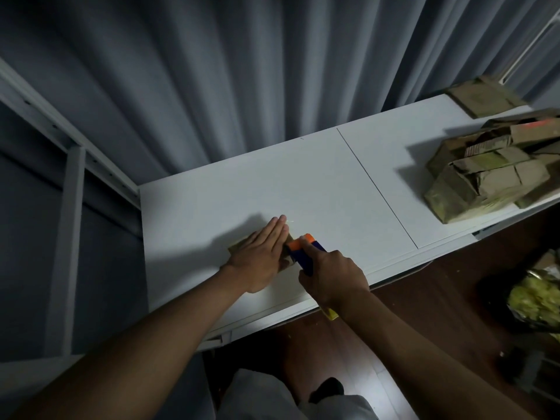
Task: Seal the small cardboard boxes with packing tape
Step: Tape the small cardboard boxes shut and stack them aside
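A small brown cardboard box [238, 244] lies on the white table [318, 189], mostly hidden under my left hand [263, 256], which presses flat on its top with straight fingers. My right hand [331, 275] grips a blue and orange tape dispenser [303, 248] whose orange head sits against the box's right side, just beside my left fingers. A yellowish piece [331, 313] shows below my right wrist.
A pile of several small cardboard boxes [491, 171] sits at the table's right end, with another flat box [481, 97] behind it. Grey curtains hang behind the table. A metal rack [72, 207] stands at left. A dark bag with yellow scraps [533, 295] lies on the floor at right.
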